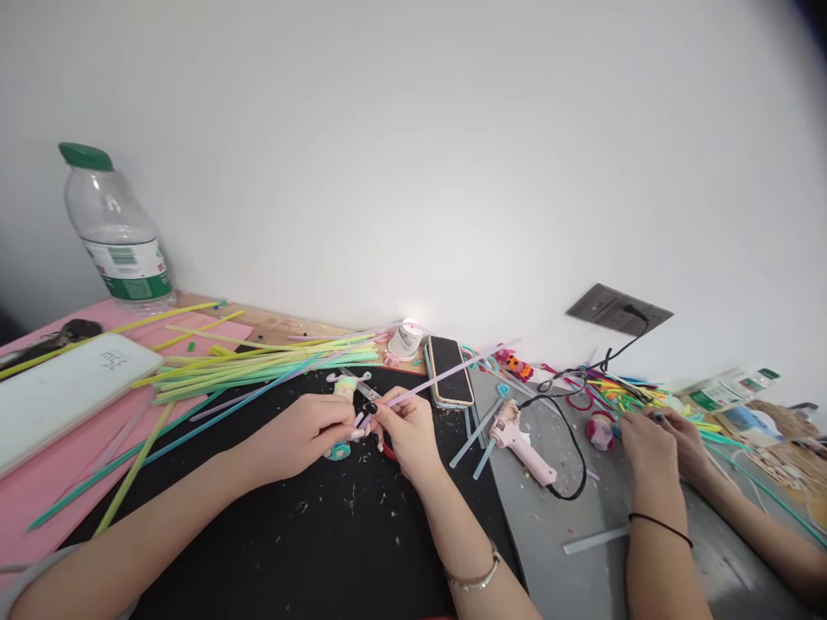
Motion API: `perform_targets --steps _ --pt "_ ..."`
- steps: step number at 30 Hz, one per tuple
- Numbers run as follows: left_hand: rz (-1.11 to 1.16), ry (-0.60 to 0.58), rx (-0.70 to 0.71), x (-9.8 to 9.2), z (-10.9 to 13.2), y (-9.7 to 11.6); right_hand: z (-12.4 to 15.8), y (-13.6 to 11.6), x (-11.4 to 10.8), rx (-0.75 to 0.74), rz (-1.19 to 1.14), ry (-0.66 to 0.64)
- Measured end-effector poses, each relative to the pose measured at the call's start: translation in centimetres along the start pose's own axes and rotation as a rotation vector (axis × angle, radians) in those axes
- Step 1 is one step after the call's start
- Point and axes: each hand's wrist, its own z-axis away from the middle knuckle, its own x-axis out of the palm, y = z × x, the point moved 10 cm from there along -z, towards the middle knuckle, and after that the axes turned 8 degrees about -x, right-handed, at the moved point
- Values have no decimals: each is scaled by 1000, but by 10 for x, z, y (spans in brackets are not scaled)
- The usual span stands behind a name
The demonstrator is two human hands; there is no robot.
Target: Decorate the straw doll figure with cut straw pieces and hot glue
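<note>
On the near part of the counter (646,568) lies a black mat (323,551), flecked with pale scraps. Above it the left hand (303,437) and right hand (406,430) meet at the mat's middle. Both sets of fingers are pinched together on the near end of a lilac straw (445,372). Its long axis runs from near left to far right. The free end points far right and rises over a phone (450,368) that lies screen up. A small teal piece (336,452) shows just under the left hand. To the right, a pink glue gun (517,439) lies on grey board, and another person's hands (649,443) work beyond it. Farther left a bundle (271,362) of green and yellow straws lies crosswise. A bottle (116,232) stands far left against the wall.
</note>
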Motion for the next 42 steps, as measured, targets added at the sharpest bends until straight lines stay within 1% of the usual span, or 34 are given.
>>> perform_targets --steps 3,6,11,13,14,15,16,19,20,21,22,24,26,28,29,33,35,38,42 --pt "6 -77 -21 9 0 -3 1 1 3 24 9 -47" --pt "13 -122 -54 14 1 -7 3 3 8 47 25 -111" --pt "-4 -136 -74 18 3 -9 5 4 17 90 80 -223" --pt "12 -127 -70 16 2 -9 4 3 17 92 92 -224" --pt "27 -105 -70 12 2 -9 4 3 16 87 91 -208" --pt "45 -65 -78 6 2 -10 3 2 13 80 85 -175" --pt "62 3 -94 -4 1 -12 2 0 9 67 79 -122" --pt "41 361 -212 -48 7 -29 1 -2 -9 17 67 78" --pt "8 458 -245 -60 11 -35 1 -3 -13 2 63 122" --pt "-28 504 -280 -67 12 -41 1 -2 -15 -10 52 148" --pt "-46 493 -320 -68 12 -48 1 -1 -15 -16 32 157" --pt "-18 381 -387 -58 8 -62 1 3 -13 -8 -22 152" --pt "27 245 -440 -43 4 -72 1 8 -12 19 -77 149" --pt "67 148 -471 -28 3 -77 0 10 -12 43 -116 154" --pt "87 121 -472 -22 3 -77 -1 10 -14 49 -129 165" --pt "177 109 -390 -5 2 -66 -4 8 -23 47 -152 214" --pt "218 118 -368 1 2 -63 -5 7 -25 43 -138 212" --pt "262 131 -379 8 2 -63 -5 7 -25 43 -91 189" --pt "353 119 -431 11 4 -63 -4 12 -21 72 -67 144"
